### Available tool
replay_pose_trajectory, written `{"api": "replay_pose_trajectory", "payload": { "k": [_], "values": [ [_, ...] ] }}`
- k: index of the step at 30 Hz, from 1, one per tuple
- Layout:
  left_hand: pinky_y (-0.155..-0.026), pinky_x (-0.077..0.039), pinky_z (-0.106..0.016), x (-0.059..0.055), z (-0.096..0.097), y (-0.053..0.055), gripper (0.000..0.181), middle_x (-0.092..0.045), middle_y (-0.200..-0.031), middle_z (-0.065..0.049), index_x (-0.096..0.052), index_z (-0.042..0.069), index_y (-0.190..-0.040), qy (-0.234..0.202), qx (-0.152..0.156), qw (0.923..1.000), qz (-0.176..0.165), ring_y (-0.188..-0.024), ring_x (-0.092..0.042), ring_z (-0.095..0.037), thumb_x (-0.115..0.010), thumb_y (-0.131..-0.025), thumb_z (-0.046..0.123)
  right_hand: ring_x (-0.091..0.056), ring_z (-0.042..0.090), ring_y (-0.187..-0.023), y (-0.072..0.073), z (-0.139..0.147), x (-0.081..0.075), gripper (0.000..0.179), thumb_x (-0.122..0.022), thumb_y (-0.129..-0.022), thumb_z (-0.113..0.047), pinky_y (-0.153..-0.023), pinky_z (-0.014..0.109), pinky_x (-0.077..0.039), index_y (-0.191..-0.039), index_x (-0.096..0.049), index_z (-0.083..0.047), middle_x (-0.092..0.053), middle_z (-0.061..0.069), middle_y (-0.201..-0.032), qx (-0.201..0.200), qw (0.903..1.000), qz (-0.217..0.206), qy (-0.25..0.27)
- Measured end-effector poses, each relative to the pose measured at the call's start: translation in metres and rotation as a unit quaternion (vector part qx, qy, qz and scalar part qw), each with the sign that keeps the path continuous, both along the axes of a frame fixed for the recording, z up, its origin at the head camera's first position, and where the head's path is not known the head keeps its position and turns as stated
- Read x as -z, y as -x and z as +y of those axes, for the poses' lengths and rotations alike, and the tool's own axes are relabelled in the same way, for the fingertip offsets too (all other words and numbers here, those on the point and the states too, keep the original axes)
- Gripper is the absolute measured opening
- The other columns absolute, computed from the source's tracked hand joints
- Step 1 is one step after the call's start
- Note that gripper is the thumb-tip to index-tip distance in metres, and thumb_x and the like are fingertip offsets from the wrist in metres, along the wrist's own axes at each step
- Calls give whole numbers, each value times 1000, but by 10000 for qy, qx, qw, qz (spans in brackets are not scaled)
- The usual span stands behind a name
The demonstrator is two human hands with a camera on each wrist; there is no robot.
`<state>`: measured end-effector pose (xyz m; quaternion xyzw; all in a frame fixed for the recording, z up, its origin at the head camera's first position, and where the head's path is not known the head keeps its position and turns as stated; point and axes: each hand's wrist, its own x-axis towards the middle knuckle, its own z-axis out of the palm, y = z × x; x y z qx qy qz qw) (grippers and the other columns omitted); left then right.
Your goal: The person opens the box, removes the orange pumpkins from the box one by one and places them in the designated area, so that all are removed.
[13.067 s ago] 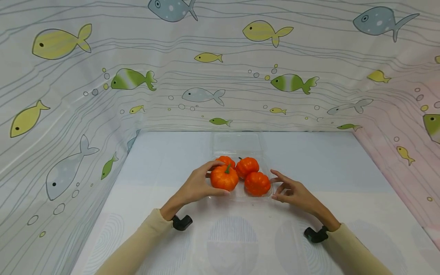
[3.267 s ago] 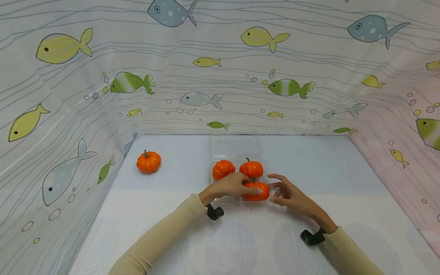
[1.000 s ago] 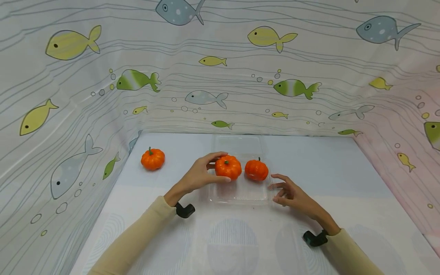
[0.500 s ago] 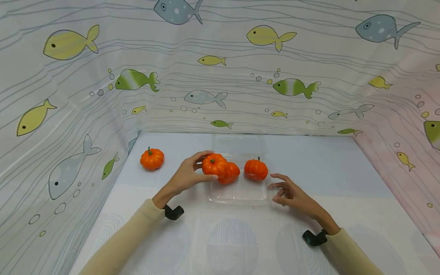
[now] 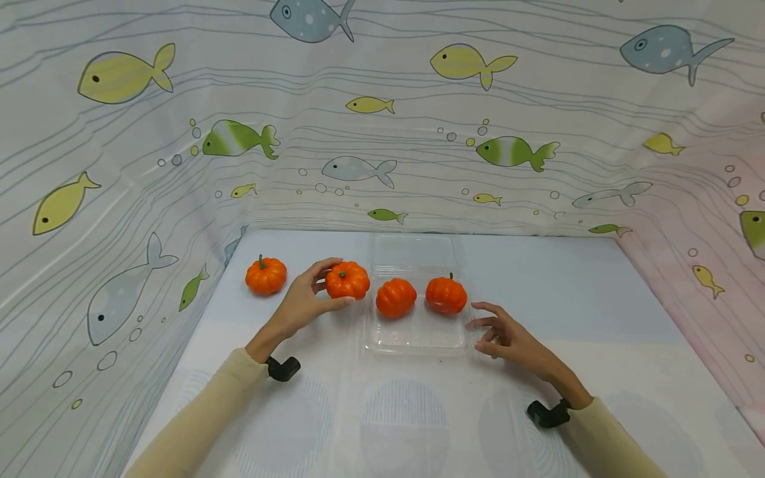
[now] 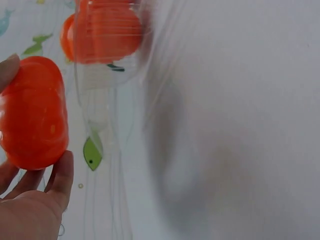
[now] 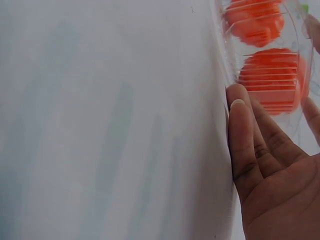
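My left hand (image 5: pixel 301 302) holds a small orange pumpkin (image 5: pixel 348 281) between thumb and fingers, just left of the clear plastic box (image 5: pixel 412 342). In the left wrist view this pumpkin (image 6: pixel 35 112) appears clear of the box, gripped from both ends. Two more sit at the back of the box, a left pumpkin (image 5: pixel 396 297) and a right pumpkin (image 5: pixel 446 295). My right hand (image 5: pixel 508 338) stays at the box's right side, fingers loosely bent and spread. In the right wrist view its fingertips are right at the box wall (image 7: pixel 232 60).
Another orange pumpkin (image 5: pixel 265 276) with a green stem stands on the table (image 5: pixel 538 285) at the far left. The box's transparent lid (image 5: pixel 412 252) lies folded back behind it. Fish-patterned cloth (image 5: pixel 418 119) walls in the back and sides.
Earlier, one pumpkin left the box for the table's far left. My left hand has since lifted the front-right pumpkin out and carried it left. The right hand has hardly moved.
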<state>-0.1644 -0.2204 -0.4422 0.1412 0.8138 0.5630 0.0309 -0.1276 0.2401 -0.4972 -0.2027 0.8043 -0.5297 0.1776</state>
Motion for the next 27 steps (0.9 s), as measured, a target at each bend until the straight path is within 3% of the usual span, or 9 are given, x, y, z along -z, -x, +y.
{"api": "replay_pose_trajectory", "payload": {
  "k": [4, 16, 27],
  "values": [
    [-112, -43, -45, 1, -8, 2, 84, -51, -148, -3, -47, 16, -151, 180, -243, 9995, 103, -135, -49, -25, -90, -81, 34, -64, 30, -92, 0, 0, 0, 75, -74, -97, -18, -67, 30, -56, -158, -31, -23, -58, 20, -140, 10, 10000, -1, -11],
    [-112, -43, -51, 11, -31, 13, 83, -50, -151, -9, -49, 12, -151, 537, -672, 9956, 380, -137, -46, -30, -91, -81, 29, -64, 30, -92, -1, -1, -2, 76, -74, -97, -17, -68, 29, -57, -158, -30, -23, -58, 20, -139, 31, 10000, -40, -17],
    [-110, -45, -50, 19, -43, 21, 82, -49, -149, -15, -49, 7, -150, 1050, -1087, 9868, 580, -136, -48, -33, -90, -82, 27, -65, 29, -93, -2, -1, -1, 76, -73, -97, -17, -71, 30, -58, -159, -29, -21, -57, 22, -141, 8, 10000, -91, 6]
  ]
}}
